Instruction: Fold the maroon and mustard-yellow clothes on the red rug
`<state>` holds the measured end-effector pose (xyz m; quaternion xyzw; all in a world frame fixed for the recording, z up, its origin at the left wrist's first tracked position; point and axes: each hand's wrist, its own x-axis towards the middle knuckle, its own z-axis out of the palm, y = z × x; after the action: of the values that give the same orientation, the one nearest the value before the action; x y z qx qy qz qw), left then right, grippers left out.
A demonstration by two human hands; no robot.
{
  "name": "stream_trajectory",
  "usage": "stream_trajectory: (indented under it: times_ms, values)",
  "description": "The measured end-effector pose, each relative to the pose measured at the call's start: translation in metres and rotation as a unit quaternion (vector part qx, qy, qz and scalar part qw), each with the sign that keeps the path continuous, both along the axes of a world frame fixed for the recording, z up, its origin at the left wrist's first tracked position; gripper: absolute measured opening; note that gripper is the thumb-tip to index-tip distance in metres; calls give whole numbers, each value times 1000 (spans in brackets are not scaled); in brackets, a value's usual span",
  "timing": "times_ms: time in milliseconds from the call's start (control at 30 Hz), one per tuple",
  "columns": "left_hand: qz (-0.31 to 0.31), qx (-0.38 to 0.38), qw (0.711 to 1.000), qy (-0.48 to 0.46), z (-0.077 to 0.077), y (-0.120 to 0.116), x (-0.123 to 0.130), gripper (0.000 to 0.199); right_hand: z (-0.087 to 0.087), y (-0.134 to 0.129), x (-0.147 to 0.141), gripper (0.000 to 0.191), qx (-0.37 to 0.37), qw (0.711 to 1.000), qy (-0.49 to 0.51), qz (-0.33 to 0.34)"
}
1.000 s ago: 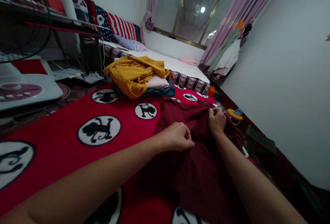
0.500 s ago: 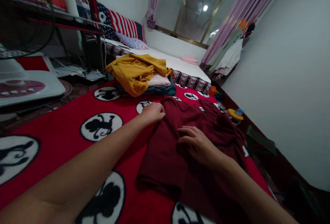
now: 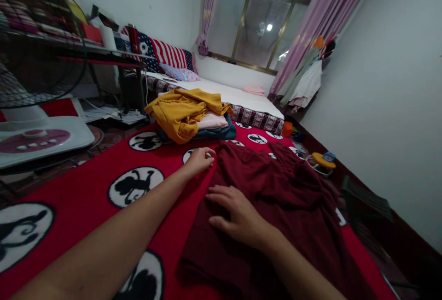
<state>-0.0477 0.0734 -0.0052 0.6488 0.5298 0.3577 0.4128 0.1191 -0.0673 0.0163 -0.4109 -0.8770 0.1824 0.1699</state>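
Observation:
A maroon garment (image 3: 262,180) lies spread over the red blanket (image 3: 86,182), which has white circles with black monkey figures. Wrinkles run through its right side, and a wide hem or cuff shows at the near left; its exact kind I cannot make out. My left hand (image 3: 200,161) is at the garment's far left edge, fingers loosely bent with a gap to the thumb, gripping nothing. On the garment's left part my right hand (image 3: 236,214) rests palm down, fingers stretched out. Beyond my left hand sits a clothes pile, a mustard-yellow garment (image 3: 184,108) on top of pink and teal ones.
A bed with a white top (image 3: 221,83) stands under the window. To the left are a fan (image 3: 37,141) and a cluttered desk (image 3: 113,58). On the right are a yellow stool (image 3: 322,160), a dark green chair (image 3: 366,198) and hanging clothes (image 3: 307,83).
My left hand has loosened its closed fingers at the garment's edge. My right hand has moved left and nearer to me, onto the garment's left part. The camera has tilted up slightly.

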Motion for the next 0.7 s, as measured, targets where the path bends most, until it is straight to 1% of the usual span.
stream_trajectory:
  times_ms: [67,100,167,233,367,467,533,600,700]
  values:
    - [11,-34,998,-60,-4,6,2,33,-14,-4,-9,58,-25,999,-40,19]
    - [13,-43,996,-79,-4,9,4,35,-19,-6,-11,59,-33,998,-54,22]
    - [14,-43,995,-93,-3,17,11,39,-22,-8,-11,58,-37,997,-61,22]
    - [15,-27,996,-88,-1,29,21,40,-22,-9,-10,58,-35,998,-52,19]
    - [22,33,998,-52,6,61,44,39,-21,-10,-8,53,-22,999,-32,13]
    - [31,105,994,-8,17,86,60,34,-24,-12,-9,50,0,999,-29,-23]
    - [34,155,987,24,24,99,68,31,-26,-13,-10,54,12,998,-34,-49]
    - [34,187,980,62,27,105,73,27,-28,-12,-11,59,14,998,-40,-54]
    - [45,191,972,129,22,100,76,24,-28,-11,-9,61,4,998,-48,-41]
